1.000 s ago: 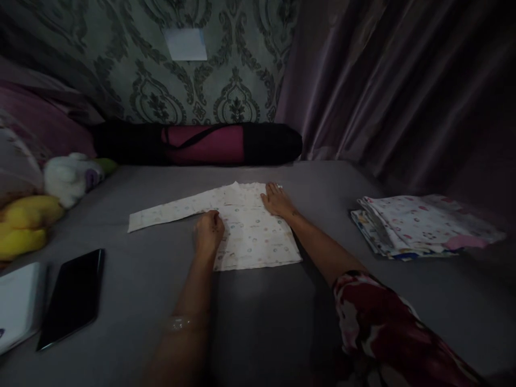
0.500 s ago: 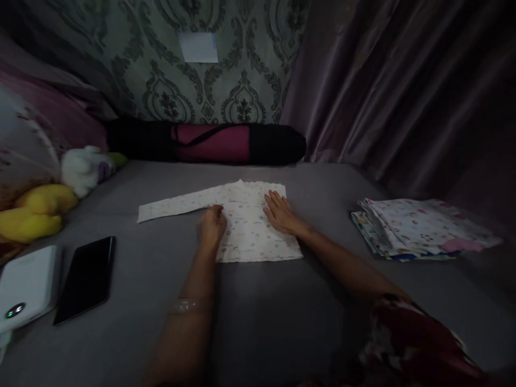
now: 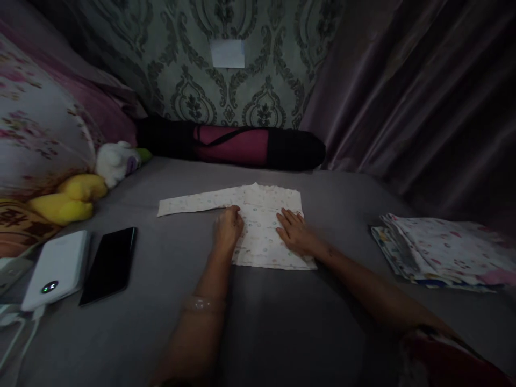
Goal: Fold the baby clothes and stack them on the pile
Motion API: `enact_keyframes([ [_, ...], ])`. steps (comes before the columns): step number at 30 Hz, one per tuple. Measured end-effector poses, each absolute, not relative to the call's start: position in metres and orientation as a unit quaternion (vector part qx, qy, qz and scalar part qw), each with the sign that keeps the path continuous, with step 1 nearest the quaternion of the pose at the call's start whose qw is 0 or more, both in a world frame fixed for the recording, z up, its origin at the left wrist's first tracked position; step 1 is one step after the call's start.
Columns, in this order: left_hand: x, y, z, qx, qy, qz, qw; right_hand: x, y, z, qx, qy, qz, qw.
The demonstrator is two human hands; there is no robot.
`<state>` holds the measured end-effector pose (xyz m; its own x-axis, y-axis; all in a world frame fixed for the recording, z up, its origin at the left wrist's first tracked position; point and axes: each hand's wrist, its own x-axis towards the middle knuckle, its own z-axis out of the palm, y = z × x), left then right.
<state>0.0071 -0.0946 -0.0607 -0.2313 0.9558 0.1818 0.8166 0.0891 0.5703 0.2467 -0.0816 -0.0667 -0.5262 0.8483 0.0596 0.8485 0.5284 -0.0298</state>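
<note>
A small white printed baby shirt (image 3: 264,226) lies flat on the grey bed surface (image 3: 282,322), one long sleeve (image 3: 197,203) stretched out to the left. My left hand (image 3: 228,228) rests on the shirt's left edge where the sleeve begins, fingers curled down against the cloth. My right hand (image 3: 295,233) lies flat on the right half of the shirt with fingers stretched out. Neither hand lifts any fabric.
A pile of folded printed clothes (image 3: 439,250) sits at the right. A black phone (image 3: 108,263) and a white power bank (image 3: 56,269) lie at the left, beside yellow and white plush toys (image 3: 80,191). A black-and-pink rolled bag (image 3: 234,145) lies along the wall; curtain at right.
My right hand has slid from the shirt's collar down toward its lower right part. My left hand stays at the sleeve's base. The camera has turned, shifting the scene rightward.
</note>
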Motion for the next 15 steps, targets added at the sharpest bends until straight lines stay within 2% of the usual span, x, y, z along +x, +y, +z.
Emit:
enact_keyframes([
  [5, 0.014, -0.094, -0.062, 0.665, 0.686, 0.278, 0.101, 0.219, -0.047, -0.015, -0.507, -0.859, 0.058, -0.045],
  [10, 0.017, -0.096, -0.063, 0.676, 0.693, 0.230, 0.096, 0.138, -0.005, 0.027, -0.481, -0.874, 0.062, 0.025],
  [15, 0.018, -0.087, -0.064, 0.674, 0.700, 0.197, 0.128, 0.027, 0.010, 0.022, -0.397, -0.906, 0.146, 0.031],
])
